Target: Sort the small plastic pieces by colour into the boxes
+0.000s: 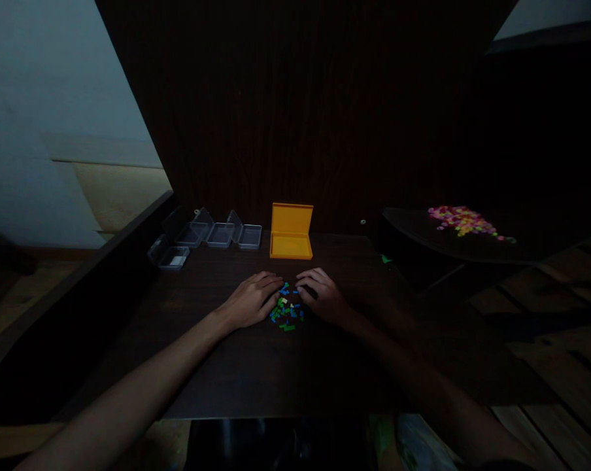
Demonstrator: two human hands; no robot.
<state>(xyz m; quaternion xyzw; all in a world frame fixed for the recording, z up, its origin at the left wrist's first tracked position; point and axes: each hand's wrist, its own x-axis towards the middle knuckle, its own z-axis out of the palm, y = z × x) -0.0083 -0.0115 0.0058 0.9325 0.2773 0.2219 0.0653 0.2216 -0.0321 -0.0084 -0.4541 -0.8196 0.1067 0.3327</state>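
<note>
A small pile of tiny blue, green and white pieces (286,310) lies in the middle of a dark wooden table (256,373). My left hand (253,299) rests palm down just left of the pile, fingers curled toward it and touching its edge. My right hand (321,294) rests palm down on the pile's right side, fingers bent over the pieces. Neither hand visibly grips a piece; the fingertips are dim. Behind the pile stands an open orange box (291,231), its lid raised.
Several small clear plastic boxes (208,235) with lids open sit in a row at the back left. A dark tray (437,239) at the right carries a heap of pink and yellow pieces (461,221). The room is dim.
</note>
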